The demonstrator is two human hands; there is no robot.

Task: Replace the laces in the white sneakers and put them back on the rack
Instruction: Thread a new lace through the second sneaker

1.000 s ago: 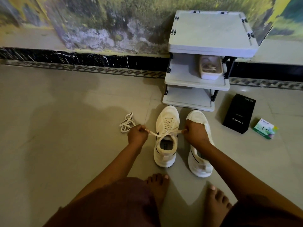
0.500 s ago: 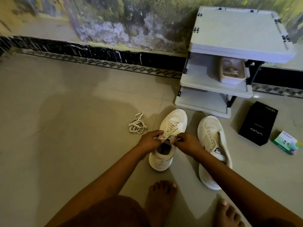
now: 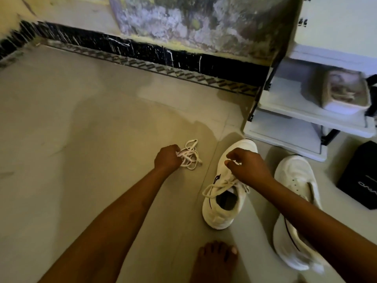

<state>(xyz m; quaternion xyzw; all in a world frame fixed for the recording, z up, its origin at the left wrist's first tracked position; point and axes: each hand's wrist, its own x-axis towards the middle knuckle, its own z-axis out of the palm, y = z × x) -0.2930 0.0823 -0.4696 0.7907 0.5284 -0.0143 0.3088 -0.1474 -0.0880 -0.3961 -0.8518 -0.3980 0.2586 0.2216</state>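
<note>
My left hand grips a loose bundle of white laces lying on the floor, left of the shoes. A white sneaker with laces threaded stands toe toward the rack, and a slack lace loop hangs off its left side. My right hand hovers over that sneaker's front with fingers curled near the laces; whether it pinches a strand is unclear. The second white sneaker lies to the right with no lace showing in its eyelets, partly under my right forearm. The white shoe rack stands at the upper right.
A shallow white box sits on the rack's middle shelf. A black box lies on the floor at the right edge. My bare foot is planted just behind the laced sneaker. A wall with a dark skirting runs across the back.
My left hand let go of the sneaker's lace and moved left to grip the loose lace bundle. My right hand shifted forward over the shoe's toe. The camera moved closer and left.
</note>
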